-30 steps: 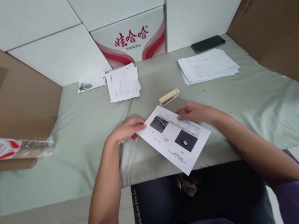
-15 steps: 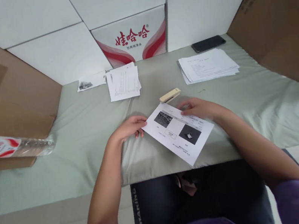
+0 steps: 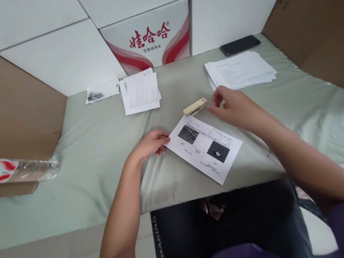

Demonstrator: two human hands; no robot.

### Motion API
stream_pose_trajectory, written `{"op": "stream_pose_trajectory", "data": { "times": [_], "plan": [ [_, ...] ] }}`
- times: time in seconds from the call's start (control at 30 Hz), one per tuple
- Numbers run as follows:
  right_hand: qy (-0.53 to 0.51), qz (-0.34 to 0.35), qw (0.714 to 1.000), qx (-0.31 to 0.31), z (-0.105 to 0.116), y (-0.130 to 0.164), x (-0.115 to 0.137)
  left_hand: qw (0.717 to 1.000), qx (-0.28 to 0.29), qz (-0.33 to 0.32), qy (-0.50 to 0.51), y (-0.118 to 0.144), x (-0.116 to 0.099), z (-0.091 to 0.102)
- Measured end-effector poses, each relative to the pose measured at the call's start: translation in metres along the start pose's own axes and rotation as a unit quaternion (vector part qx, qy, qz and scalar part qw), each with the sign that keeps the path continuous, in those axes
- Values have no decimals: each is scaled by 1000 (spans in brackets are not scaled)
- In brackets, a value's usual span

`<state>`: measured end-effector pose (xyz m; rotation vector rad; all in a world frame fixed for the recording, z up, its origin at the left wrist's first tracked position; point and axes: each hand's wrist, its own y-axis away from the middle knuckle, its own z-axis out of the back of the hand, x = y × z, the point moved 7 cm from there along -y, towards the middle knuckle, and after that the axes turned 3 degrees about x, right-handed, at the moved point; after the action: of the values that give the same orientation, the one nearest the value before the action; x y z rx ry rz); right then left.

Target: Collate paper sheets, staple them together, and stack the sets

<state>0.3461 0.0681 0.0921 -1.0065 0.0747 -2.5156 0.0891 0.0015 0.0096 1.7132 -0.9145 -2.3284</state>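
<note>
A printed sheet of paper [image 3: 203, 155] with two dark pictures lies slantwise on the green cloth in front of me. My left hand [image 3: 152, 144] pinches its left corner, thumb on top and fingers curled at the edge. A cream stapler [image 3: 195, 106] lies just beyond the sheet's far corner. Close to the stapler's right end is my right hand [image 3: 225, 104], raised off the paper, with thumb and forefinger apart and nothing between them. Whether more sheets lie under the top one I cannot tell.
At the back right are a paper stack [image 3: 239, 70] and a black phone [image 3: 240, 45]. Further papers [image 3: 140, 92] lie at the back left. A water bottle [image 3: 13, 168] rests at far left by a cardboard box [image 3: 6, 108]. White cartons [image 3: 58, 60] wall off the back.
My right hand has let go of the sheet's far right edge and moved up beside the stapler. My left hand stays at the left corner. The view has shifted slightly.
</note>
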Motion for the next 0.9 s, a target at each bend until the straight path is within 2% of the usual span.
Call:
{"op": "stream_pose_trajectory", "data": {
  "times": [0.07, 0.13, 0.23, 0.33, 0.43, 0.6, 0.73, 0.9],
  "plan": [
    [19, 26, 999, -5, 0, -16, 19, 1000, 2, -7, -5, 0, -1, -1],
    [50, 14, 999, -1, -8, -38, 29, 1000, -2, -1, -11, 0, 0, -2],
    [101, -37, 994, 9, -31, -72, 31, 999, -18, 23, -13, 0, 2, -4],
    [140, -43, 989, 30, -56, -93, 25, 998, -38, 50, 4, 1, 6, -10],
    [161, -37, 985, 42, -74, -101, 12, 996, -50, 66, 29, 2, 8, -21],
    [134, -56, 988, 46, -87, -102, -14, 995, -44, 79, 53, 5, 8, -40],
    [107, -69, 991, 48, -91, -108, -25, 993, -51, 78, 66, 6, 6, -43],
    [121, -66, 988, 62, -94, -112, -26, 994, -61, 75, 57, 6, 5, -42]
  ]
}}
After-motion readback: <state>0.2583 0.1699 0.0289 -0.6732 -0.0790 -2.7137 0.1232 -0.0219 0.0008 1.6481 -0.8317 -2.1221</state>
